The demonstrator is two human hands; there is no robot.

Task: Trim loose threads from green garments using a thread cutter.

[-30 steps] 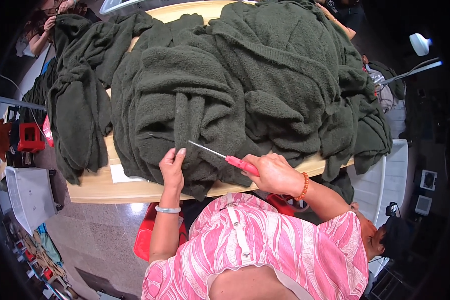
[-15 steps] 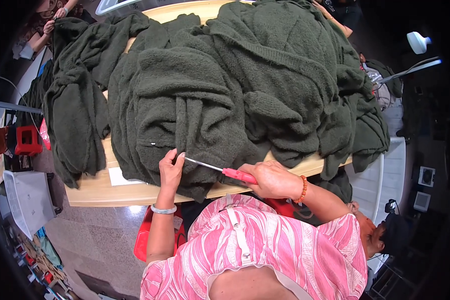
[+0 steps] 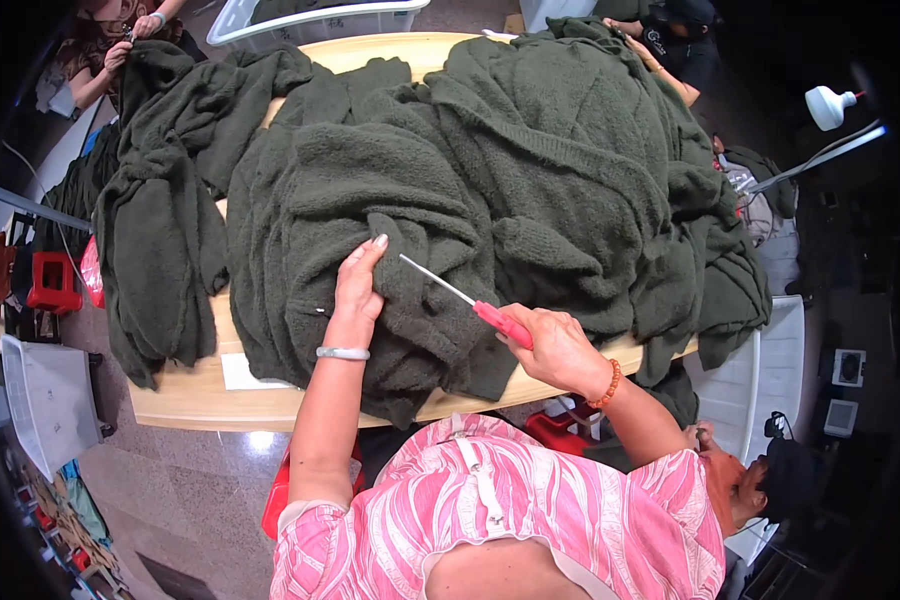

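A dark green knit garment [image 3: 370, 165] lies bunched up before me. My left hand [image 3: 358, 283] rests on it, thumb and fingers pinched together at a narrow strip of the knit. Some of the pinched cloth is hidden by the fingers. My right hand [image 3: 568, 350] is closed around the handle of a red-handled tool with a thin metal shaft [image 3: 440, 278]. Its tip points up and left, a little apart from my left fingertips. A small white speck [image 3: 320, 311] shows on the knit beside my left wrist.
More green knit clothing [image 3: 580, 120] is heaped over the wooden table [image 3: 200, 405]. A white sheet [image 3: 250, 373] lies at the front edge. White bins [image 3: 50, 400] stand around the table. Other people work at the far corners, and one person [image 3: 740, 480] is close by my right elbow.
My left hand has moved up and slightly right across the garment, shifting the strip's folds. The tool in my right hand has moved up and right, its tip away from my left fingers.
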